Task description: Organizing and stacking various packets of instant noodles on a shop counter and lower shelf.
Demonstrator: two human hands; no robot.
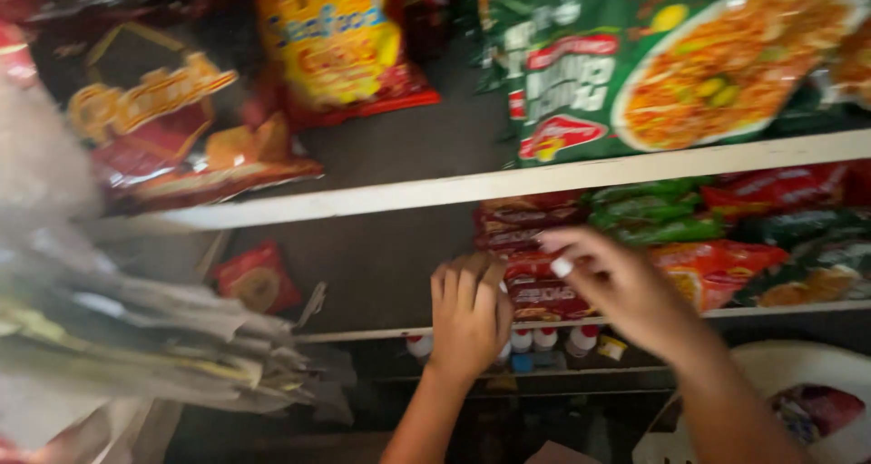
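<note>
Both hands at the middle shelf, packets partly stacked.

From the left, I see a lone red packet (257, 277) lying apart on the middle shelf (381, 330), then bare shelf — so by my reading the row is only part filled, with room left on that side. My left hand (468, 317) is raised palm-forward against the end of the stack of red packets (531, 255), fingers (458, 287) together and nearly straight, pressing on it rather than gripping it. My right hand (617, 287) reaches in from the right over the same stack — thumb and fingers partly spread, loosely curled, and I cannot tell whether they pinch a packet. Green packets (649, 212) and orange packets (712, 269) already sit stacked further right.
</note>
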